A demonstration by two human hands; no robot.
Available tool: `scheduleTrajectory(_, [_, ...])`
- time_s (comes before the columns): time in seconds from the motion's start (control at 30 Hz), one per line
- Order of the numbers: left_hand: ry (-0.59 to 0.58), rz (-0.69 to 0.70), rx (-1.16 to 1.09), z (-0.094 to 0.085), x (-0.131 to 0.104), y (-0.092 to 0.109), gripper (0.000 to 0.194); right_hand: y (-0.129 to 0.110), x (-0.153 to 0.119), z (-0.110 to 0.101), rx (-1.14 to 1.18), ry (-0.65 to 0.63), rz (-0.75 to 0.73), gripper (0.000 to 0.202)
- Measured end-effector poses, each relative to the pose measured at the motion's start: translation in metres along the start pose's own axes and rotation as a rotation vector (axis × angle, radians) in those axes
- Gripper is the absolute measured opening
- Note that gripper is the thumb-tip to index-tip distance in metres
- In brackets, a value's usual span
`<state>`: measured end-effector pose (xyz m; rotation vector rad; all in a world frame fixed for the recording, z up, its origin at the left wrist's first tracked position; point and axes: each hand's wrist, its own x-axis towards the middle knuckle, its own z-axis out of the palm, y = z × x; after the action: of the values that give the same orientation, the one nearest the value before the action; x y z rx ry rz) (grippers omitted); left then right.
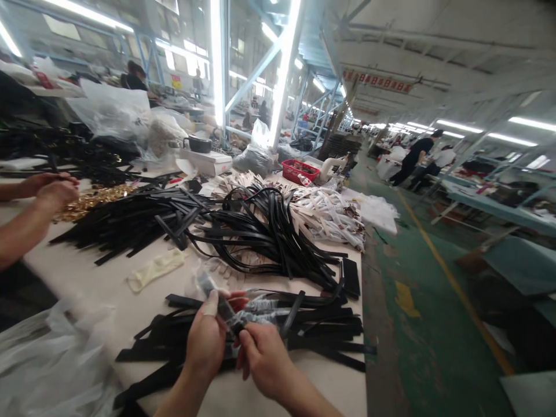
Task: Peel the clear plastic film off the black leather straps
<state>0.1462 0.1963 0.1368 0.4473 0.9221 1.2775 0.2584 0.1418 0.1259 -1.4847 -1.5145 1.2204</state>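
So both hands are busy right at the near edge of the pale table [321, 382]. The left hand [206, 336] has its fingers closed round a black strip [226, 313] with clear plastic on it, thumb lying along the top, and the right hand [266, 353] is pinching the lower end of that same strip between thumb and fingers. The strip's held up at a slant, just above a loose spread of flat black straps [150, 350]. Right behind that there's a big tangle of long looped straps [278, 231], with a darker strap bundle [139, 217] off to the left and a pale yellow sleeve-like piece [156, 270] lying between the bundle and the hands. Farther back is a red basket [299, 172]. Over on the far left, a co-worker's hands [56, 191] are together near some gold-coloured bits [93, 200]; can't tell what they're gripping.
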Motion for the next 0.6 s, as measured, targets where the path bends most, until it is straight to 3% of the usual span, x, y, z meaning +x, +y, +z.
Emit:
scheduleTrajectory(0.17, [-0.029,-0.103,0.139,-0.003,-0.012,-0.024,0.031,-0.006,0.005,-0.003,-0.177,0.201,-0.093,0.036])
scheduleTrajectory(0.3, [-0.046,-0.118,0.008,-0.005,0.007,-0.012,0.024,0.006,0.003,0.0,-0.072,0.07,0.006,0.037])
scheduleTrajectory(0.4, [0.024,-0.062,-0.033,-0.005,0.017,-0.008,0.019,0.012,0.002,0.005,-0.088,0.084,0.024,0.037])
scheduleTrajectory(0.53, [0.045,-0.085,0.008,-0.004,-0.002,-0.024,0.025,0.006,-0.003,0.003,-0.179,0.19,-0.031,0.035])
scheduleTrajectory(0.6, [0.033,-0.065,-0.05,-0.005,-0.008,-0.028,0.023,0.004,-0.008,-0.001,-0.177,0.182,-0.015,0.036])
